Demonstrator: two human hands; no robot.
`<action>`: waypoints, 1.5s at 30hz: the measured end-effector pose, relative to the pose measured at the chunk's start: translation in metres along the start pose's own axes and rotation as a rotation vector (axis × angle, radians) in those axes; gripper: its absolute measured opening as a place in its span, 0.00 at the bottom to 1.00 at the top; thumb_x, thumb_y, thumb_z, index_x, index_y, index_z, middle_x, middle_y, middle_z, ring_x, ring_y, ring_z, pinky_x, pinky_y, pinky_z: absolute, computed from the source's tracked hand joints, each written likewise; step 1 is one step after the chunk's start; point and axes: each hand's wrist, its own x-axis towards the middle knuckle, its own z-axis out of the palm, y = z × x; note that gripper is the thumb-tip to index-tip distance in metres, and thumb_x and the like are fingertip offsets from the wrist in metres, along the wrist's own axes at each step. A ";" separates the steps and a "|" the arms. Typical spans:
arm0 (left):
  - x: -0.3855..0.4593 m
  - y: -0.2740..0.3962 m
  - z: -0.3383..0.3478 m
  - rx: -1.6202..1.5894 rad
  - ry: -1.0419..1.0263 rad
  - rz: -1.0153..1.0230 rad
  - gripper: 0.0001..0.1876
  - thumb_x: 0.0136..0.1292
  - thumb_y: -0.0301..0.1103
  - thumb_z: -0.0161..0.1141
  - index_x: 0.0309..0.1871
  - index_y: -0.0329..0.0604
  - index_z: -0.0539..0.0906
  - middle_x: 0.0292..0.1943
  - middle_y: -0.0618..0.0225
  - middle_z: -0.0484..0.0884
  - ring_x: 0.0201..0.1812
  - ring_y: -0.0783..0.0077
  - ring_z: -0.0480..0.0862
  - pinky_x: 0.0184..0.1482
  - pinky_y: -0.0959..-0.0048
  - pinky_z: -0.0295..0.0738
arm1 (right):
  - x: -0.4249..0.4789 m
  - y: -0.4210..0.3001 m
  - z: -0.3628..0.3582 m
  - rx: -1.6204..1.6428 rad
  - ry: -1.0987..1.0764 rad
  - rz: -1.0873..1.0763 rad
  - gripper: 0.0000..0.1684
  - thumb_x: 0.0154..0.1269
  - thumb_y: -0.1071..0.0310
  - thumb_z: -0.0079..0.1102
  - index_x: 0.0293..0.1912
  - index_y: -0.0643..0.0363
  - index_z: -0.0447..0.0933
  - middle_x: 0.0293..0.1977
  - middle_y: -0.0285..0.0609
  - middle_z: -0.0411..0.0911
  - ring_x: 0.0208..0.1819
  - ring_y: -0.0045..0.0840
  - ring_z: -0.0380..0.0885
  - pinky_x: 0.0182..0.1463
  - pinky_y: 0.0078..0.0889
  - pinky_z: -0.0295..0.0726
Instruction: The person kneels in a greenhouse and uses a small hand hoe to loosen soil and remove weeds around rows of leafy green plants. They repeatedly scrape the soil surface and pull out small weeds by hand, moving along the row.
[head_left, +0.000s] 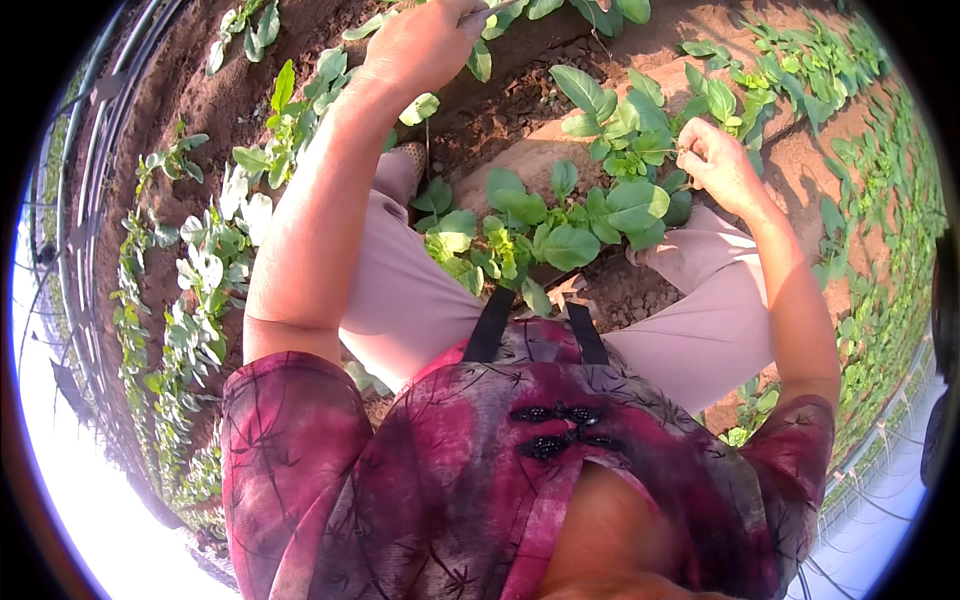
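Observation:
My left hand (427, 45), cut off by the top edge of the head view, is closed around a thin brownish strand (499, 9); whether it is string or a stem I cannot tell. At the right, my right hand (716, 165) pinches another thin strand (660, 150) between thumb and fingers. That strand runs left towards a broad-leaved green plant (630, 124). Between my knees grow more low leafy plants (570, 244) with rounded leaves. Leaves also surround the strand near my left hand, and its far end is out of view.
Rows of leafy plants (206, 277) stand at the left and dense greenery (892, 247) at the right. Reddish-brown soil (517, 112) lies between them. Long pipes (82, 150) run along the far left. My legs (409, 277) are spread around the middle plants.

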 end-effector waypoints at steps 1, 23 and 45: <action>-0.001 0.011 -0.006 -0.088 0.014 -0.020 0.16 0.73 0.42 0.54 0.53 0.43 0.85 0.39 0.53 0.87 0.38 0.52 0.86 0.42 0.59 0.79 | 0.004 -0.006 0.014 0.007 -0.050 -0.017 0.07 0.63 0.73 0.57 0.41 0.63 0.72 0.28 0.39 0.75 0.25 0.20 0.74 0.31 0.29 0.75; -0.008 0.036 -0.051 -0.935 -0.019 -0.230 0.17 0.78 0.35 0.51 0.63 0.36 0.77 0.33 0.76 0.77 0.32 0.86 0.73 0.35 0.81 0.71 | 0.277 0.094 0.241 -0.553 -0.123 0.312 0.19 0.68 0.68 0.50 0.55 0.55 0.82 0.64 0.55 0.71 0.65 0.49 0.73 0.66 0.45 0.75; 0.004 0.034 -0.035 -0.980 -0.046 -0.324 0.19 0.77 0.39 0.54 0.65 0.41 0.77 0.28 0.73 0.78 0.27 0.83 0.75 0.30 0.80 0.70 | 0.353 0.116 0.197 -0.516 -0.018 0.258 0.30 0.66 0.65 0.56 0.67 0.57 0.68 0.73 0.50 0.56 0.66 0.48 0.72 0.65 0.47 0.77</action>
